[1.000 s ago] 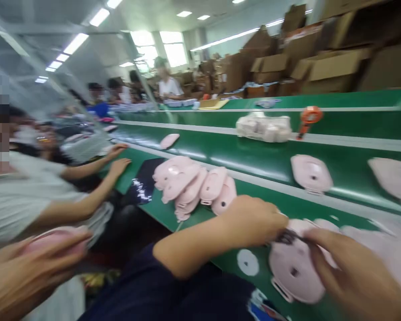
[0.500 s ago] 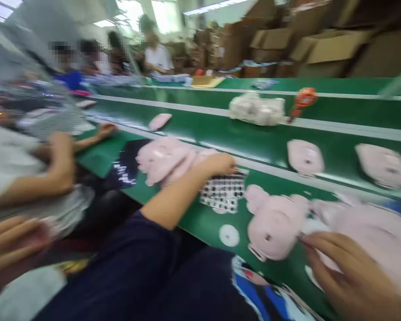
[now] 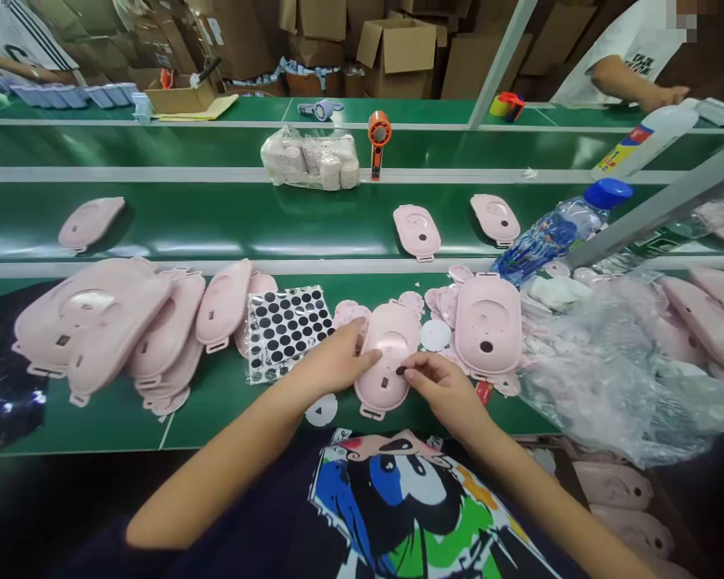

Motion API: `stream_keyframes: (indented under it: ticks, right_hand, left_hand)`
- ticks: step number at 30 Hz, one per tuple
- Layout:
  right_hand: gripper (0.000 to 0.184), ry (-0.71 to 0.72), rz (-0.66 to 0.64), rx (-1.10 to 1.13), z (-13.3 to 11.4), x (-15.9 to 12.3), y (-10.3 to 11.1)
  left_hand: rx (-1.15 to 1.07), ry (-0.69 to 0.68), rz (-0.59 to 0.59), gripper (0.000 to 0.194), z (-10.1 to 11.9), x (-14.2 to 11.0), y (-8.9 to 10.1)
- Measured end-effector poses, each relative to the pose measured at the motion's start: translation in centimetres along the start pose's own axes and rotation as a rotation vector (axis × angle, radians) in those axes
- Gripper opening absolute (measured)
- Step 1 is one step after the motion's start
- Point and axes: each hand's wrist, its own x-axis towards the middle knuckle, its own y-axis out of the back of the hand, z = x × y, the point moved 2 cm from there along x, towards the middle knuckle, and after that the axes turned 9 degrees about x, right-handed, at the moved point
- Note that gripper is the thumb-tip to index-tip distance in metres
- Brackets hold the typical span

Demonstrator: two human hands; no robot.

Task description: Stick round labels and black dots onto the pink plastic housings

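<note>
In the head view, a pink plastic cover (image 3: 392,338) lies on the green bench in front of me, with a small rectangular slot near its lower end. My left hand (image 3: 341,354) grips its left edge, thumb over the top face. Between thumb and fingertips, my right hand (image 3: 443,390) pinches a small round black sticker (image 3: 401,371) just above the cover's right edge. A sheet of black round stickers (image 3: 290,326) lies left of the cover. To the right, another pink cover (image 3: 488,322) has a black dot near its lower end.
Overlapping pink covers (image 3: 96,314) lie at left, near a black plastic bag (image 3: 6,386). Crumpled clear plastic (image 3: 609,378) and a blue-capped bottle (image 3: 549,229) are at right. Behind are single covers (image 3: 417,232), a wrapped bundle (image 3: 310,157) and an orange handheld fan (image 3: 378,141).
My view has swung right and down. My left hand has moved from the sticker sheet to the pink cover. My right hand is now over that cover's edge with a black sticker.
</note>
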Motion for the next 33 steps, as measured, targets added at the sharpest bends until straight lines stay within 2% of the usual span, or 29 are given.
stream_keyframes:
  ticks: [3,7,10,14,16,18,21,24,33]
  right_hand:
    - [0.028,-0.013,-0.022,0.033,0.7,1.0,-0.4]
    - [0.029,-0.018,-0.051,0.075,-0.1,0.8,-0.4]
    - [0.023,0.049,-0.041,0.091,-2.2,-0.5,-0.1]
    - [0.011,0.208,-0.032,-0.05,-6.0,-2.4,-0.2]
    - [0.007,0.285,-0.012,-0.142,-7.6,-2.9,-0.5]
    - [0.007,0.364,0.019,-0.206,-8.7,-3.0,-0.8]
    - [0.02,0.43,0.021,-0.187,-9.4,-2.9,-1.3]
    - [0.028,0.436,-0.011,-0.171,-9.5,-3.0,-1.6]
    - [0.025,0.394,0.012,-0.219,-9.3,-3.3,-1.4]
  left_hand:
    - [-0.199,0.001,-0.011,0.059,-0.1,0.2,-1.4]
    - [-0.375,-0.022,0.056,0.046,0.3,-0.7,-1.8]
    - [-0.548,-0.054,0.158,0.046,1.1,-1.5,-1.6]
    - [-1.101,-0.07,0.309,0.057,2.7,-2.5,-0.9]
    - [-1.252,-0.054,0.35,0.066,3.5,-3.0,-0.5]
    - [-1.302,-0.057,0.378,0.074,4.1,-3.5,-0.1]
    - [-1.327,-0.074,0.372,0.078,4.6,-4.1,0.3]
    - [-1.333,-0.097,0.365,0.078,4.6,-4.4,0.4]
    - [-1.279,-0.196,0.404,0.077,4.6,-4.6,0.3]
